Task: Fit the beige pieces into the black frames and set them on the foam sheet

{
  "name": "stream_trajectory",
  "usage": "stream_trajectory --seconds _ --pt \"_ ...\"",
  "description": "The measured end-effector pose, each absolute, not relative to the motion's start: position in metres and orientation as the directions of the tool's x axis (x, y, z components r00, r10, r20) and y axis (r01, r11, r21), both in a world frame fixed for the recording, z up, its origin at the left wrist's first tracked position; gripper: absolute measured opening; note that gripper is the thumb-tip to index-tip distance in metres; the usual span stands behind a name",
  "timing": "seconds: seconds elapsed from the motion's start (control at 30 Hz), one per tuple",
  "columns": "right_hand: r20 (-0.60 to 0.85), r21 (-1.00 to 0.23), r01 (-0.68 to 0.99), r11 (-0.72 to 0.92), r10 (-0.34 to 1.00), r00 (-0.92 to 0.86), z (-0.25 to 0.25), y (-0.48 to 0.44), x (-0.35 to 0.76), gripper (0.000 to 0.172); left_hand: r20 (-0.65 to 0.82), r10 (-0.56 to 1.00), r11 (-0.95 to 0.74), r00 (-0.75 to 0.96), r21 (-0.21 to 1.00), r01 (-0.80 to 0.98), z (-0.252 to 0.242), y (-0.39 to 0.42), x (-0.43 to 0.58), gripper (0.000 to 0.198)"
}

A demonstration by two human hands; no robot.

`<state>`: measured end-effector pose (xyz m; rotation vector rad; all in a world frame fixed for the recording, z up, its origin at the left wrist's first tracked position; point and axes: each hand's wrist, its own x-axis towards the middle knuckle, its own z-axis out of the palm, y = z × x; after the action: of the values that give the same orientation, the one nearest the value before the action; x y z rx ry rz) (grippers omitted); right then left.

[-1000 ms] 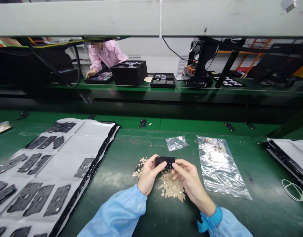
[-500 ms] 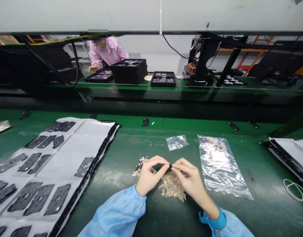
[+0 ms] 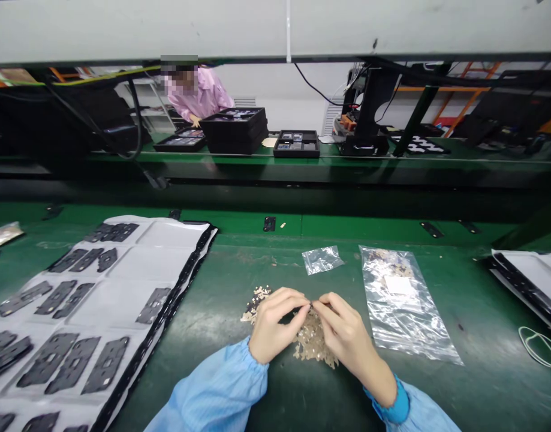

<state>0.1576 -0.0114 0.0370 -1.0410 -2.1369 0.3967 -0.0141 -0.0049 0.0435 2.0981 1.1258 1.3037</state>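
Note:
My left hand point(image 3: 277, 324) and my right hand point(image 3: 345, 327) meet fingertip to fingertip over a pile of small beige pieces point(image 3: 313, 345). Both are closed in a pinch, thumb against forefinger. Between the tips sits a tiny dark bit, mostly hidden, whose kind I cannot make out. Behind my left hand lies a smaller heap of black and beige bits point(image 3: 257, 300), partly covered by the fingers. A small clear plastic bag point(image 3: 322, 260) rests beyond my hands. To the right lies a larger clear zip bag point(image 3: 410, 318) with beige and dark pieces at its far end.
On the left, a white compartmented tray point(image 3: 122, 288) carries several flat black plates point(image 3: 107, 364). A rubber band point(image 3: 539, 347) and another white tray point(image 3: 533, 273) are at the right. Across the bench, a person in pink point(image 3: 203, 96) stands by stacked black trays point(image 3: 233, 132).
My fingers have shifted slightly, and the dark bit between them shows less than before. Across the bench, the person's hand has moved right, toward the stacked trays.

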Motion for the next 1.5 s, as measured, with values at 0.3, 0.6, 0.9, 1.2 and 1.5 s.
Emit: stream_trajectory --seconds 0.3,0.6,0.9,1.2,1.5 --pt "0.087 -0.993 0.057 0.103 0.968 -0.233 0.042 -0.009 0.148 0.013 0.611 0.736 -0.668 0.291 0.589 0.454 0.031 -0.008 -0.011 0.022" --pt "-0.090 -0.982 -0.144 -0.120 0.975 -0.202 0.048 -0.003 0.148 0.015 0.432 0.871 -0.487 0.235 0.822 0.294 0.042 -0.010 -0.006 0.035" --pt "-0.026 -0.998 -0.048 -0.035 0.983 -0.180 0.050 -0.006 0.147 0.025 0.140 0.990 -0.140 0.020 0.990 0.005 0.034 -0.003 -0.002 0.013" --pt "0.219 -0.895 0.391 0.217 0.975 -0.041 0.057 0.032 0.167 0.026 0.186 0.983 -0.186 -0.001 0.982 0.038 0.021 0.004 -0.008 0.031" --pt "0.389 -0.502 0.839 0.209 0.921 0.003 0.058 0.174 0.205 0.022 0.147 0.983 -0.139 -0.111 0.987 0.075 0.018 0.016 -0.024 0.018"
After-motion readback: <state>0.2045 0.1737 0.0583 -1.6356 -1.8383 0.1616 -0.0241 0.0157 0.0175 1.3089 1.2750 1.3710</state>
